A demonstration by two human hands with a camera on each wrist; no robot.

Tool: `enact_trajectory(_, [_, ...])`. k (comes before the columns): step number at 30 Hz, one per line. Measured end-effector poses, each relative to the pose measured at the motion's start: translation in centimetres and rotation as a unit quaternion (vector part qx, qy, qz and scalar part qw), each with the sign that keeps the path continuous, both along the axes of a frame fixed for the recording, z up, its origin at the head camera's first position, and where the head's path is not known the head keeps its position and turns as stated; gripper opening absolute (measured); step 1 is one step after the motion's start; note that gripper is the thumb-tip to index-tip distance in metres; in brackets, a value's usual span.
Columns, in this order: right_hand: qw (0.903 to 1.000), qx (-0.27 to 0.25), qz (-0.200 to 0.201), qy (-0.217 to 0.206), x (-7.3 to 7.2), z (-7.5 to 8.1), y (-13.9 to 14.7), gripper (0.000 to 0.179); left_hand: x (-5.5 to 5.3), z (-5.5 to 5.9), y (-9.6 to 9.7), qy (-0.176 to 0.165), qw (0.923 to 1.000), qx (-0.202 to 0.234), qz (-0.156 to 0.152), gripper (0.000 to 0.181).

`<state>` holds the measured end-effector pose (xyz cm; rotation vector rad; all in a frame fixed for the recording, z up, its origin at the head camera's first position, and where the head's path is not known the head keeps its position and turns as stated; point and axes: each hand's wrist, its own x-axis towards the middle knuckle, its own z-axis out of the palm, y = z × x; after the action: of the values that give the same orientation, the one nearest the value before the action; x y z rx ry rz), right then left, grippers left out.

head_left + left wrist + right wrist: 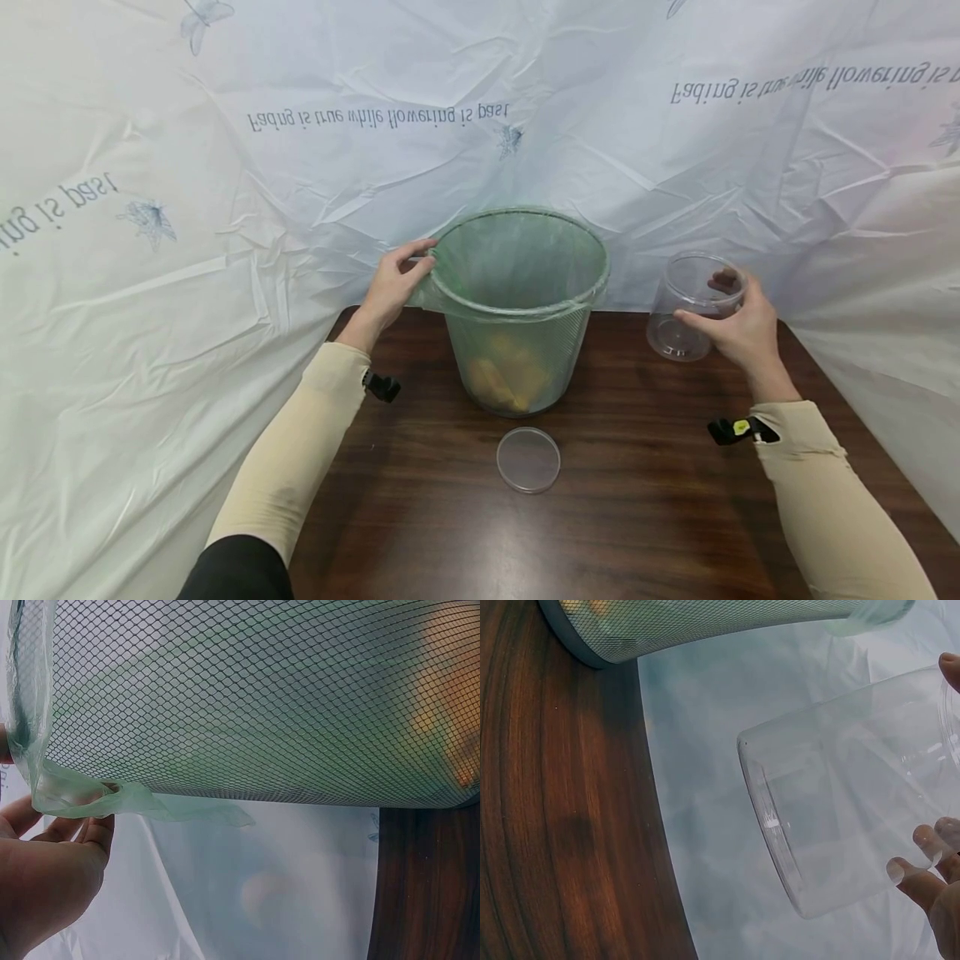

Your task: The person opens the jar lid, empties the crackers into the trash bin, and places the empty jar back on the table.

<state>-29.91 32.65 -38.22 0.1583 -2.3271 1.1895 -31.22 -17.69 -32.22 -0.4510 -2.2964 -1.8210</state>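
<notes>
A mesh wastebasket lined with a thin green bag stands upright at the back of the table, with something orange-yellow low inside. My left hand pinches the bag and rim at the basket's left side; in the left wrist view the bag's loose edge hangs over the fingers. To the right of the basket, my right hand grips a clear plastic jar by its upper side, thumb in front and fingers behind. The jar has no lid on and looks empty in the right wrist view.
A clear round lid lies flat on the dark wooden table, in front of the basket. White printed sheeting hangs behind the table and along both sides, close to the basket and both arms.
</notes>
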Motion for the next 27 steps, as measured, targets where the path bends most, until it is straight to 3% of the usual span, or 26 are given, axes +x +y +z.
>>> enact_trajectory(16, [0.9997, 0.016, -0.016, -0.009, 0.0, -0.8, 0.3, 0.093, -0.2, 0.0, -0.1, -0.003, 1.0000, -0.004, 0.000, 0.042])
enact_trajectory(27, [0.9996, 0.015, -0.016, -0.016, -0.1, -1.2, 0.3, 0.094, -0.3, 0.3, 0.0, -0.025, 0.9996, -0.005, -0.009, 0.043])
